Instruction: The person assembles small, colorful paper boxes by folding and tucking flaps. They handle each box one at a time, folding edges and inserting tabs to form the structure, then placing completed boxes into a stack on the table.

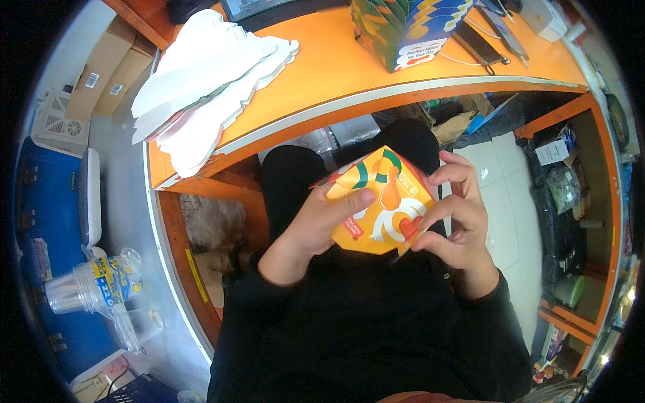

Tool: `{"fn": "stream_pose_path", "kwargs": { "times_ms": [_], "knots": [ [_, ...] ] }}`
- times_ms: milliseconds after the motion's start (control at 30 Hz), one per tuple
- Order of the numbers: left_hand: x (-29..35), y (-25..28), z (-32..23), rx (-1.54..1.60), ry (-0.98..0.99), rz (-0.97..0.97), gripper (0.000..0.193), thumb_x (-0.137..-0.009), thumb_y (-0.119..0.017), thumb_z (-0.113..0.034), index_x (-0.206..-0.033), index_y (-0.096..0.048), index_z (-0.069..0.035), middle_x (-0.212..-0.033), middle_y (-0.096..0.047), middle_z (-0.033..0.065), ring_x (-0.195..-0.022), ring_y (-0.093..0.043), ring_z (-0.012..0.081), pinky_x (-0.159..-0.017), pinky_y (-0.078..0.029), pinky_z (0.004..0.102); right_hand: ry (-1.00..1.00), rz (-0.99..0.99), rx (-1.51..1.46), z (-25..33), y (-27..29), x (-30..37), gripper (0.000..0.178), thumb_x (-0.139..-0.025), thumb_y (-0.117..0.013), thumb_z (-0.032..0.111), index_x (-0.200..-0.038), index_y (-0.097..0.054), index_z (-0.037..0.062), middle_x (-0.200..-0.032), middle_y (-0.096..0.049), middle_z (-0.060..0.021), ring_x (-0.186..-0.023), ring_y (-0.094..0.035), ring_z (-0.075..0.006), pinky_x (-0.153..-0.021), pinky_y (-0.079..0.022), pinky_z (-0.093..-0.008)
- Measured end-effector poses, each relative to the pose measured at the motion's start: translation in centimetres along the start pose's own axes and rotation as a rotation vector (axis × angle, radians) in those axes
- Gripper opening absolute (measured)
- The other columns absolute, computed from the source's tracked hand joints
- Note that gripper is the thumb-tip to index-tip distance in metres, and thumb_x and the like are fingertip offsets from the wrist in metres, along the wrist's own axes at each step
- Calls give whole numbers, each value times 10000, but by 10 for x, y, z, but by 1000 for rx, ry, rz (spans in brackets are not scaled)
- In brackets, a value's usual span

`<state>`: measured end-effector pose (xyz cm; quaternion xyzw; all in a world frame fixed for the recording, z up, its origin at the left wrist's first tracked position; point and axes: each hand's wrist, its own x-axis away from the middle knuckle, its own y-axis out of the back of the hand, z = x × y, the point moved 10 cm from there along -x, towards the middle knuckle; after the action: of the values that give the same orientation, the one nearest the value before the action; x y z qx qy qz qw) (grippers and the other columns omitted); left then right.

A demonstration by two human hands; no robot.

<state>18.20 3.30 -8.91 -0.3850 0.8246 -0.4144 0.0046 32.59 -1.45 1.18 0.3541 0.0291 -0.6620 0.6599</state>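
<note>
yellow carton [384, 207]: smooth paperboard | cups [70, 290]: clear plastic | sleeves [496, 319]: matt cloth

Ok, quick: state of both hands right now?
Left hand: closed, holding the yellow carton, thumb across its face.
Right hand: closed, pinching the carton's lower right edge.

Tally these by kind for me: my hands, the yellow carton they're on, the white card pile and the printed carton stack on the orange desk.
Hands: 2, left hand and right hand
Held yellow carton: 1
White card pile: 1
Printed carton stack: 1
Total: 5
</note>
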Motion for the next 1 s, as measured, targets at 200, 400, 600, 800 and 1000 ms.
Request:
{"fn": "stream_pose_path", "kwargs": {
  "times_ms": [200,400,600,800,1000],
  "knots": [
    [-1,2,-15,-224,-225,-144,453,-901,-706,-177,-1288,-530,-21,-1182,-654,101,-1068,-652,202,-909,-534,347,-96,-139,-60,-9,0,4,222,-686,-810,36,-697,-591,70,-1099,-574,-123,-1093,-585,-283,-962,-473,-400],
    [-6,8,-11,-185,-175,-165,425,-911,-707,-250,-1246,-545,-46,-1136,-659,74,-1037,-660,195,-902,-530,314,-160,-142,-177,-23,-3,7,231,-717,-783,4,-706,-556,44,-1138,-578,-142,-1084,-606,-257,-949,-498,-363],
    [0,-8,-1,-75,-50,-52,543,-903,-681,-221,-1348,-466,6,-1253,-618,164,-1106,-647,268,-938,-536,400,-154,-105,-117,-31,-7,7,349,-654,-891,110,-705,-554,37,-1142,-573,-138,-1080,-604,-248,-932,-504,-354],
    [1,-17,14,-141,-33,102,662,-907,-657,-298,-1419,-366,5,-1329,-556,205,-1181,-605,310,-972,-522,438,-190,-121,-222,-59,-23,21,569,-601,-916,349,-955,-578,59,-1173,-538,-147,-1079,-564,-263,-917,-456,-363],
    [-5,-17,34,84,38,138,610,-944,-605,-307,-1422,-358,-20,-1330,-546,180,-1200,-586,297,-996,-499,428,-68,-395,-122,-49,-19,23,754,-824,-570,699,-1170,-518,31,-1218,-537,-201,-1124,-532,-321,-952,-399,-388]
  ]
}}
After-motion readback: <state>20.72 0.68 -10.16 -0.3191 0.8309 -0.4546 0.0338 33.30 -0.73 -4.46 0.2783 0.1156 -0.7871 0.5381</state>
